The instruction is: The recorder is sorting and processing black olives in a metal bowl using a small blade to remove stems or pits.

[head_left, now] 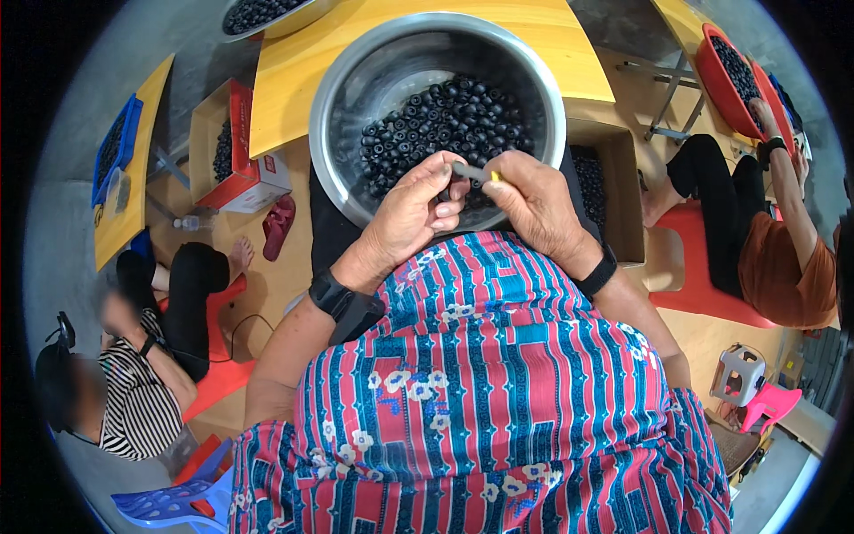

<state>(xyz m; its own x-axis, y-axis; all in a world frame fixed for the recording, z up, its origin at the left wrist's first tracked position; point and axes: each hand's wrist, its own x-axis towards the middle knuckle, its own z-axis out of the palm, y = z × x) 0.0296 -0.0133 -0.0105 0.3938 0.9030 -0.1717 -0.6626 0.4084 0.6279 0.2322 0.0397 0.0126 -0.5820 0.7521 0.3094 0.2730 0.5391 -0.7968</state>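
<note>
Over the near rim of a large steel bowl (553,125), my two hands meet. My left hand (411,203) is closed, pinching a small black part (445,193) mostly hidden by the fingers. A slim knife-like tool (470,171), grey with a bit of yellow at its grip, is pinched in my right hand (538,194). Its grey end reaches to my left thumb and fingertips. Many small black round parts (445,120), several with a hole in the middle, lie heaped in the bowl below.
The bowl overlaps a yellow table (583,58). Boxes of black parts stand at left (213,133) and right (623,142). Co-workers sit on red stools at both sides; the right one reaches into a red basin (709,67). A blue tray (100,182) lies left.
</note>
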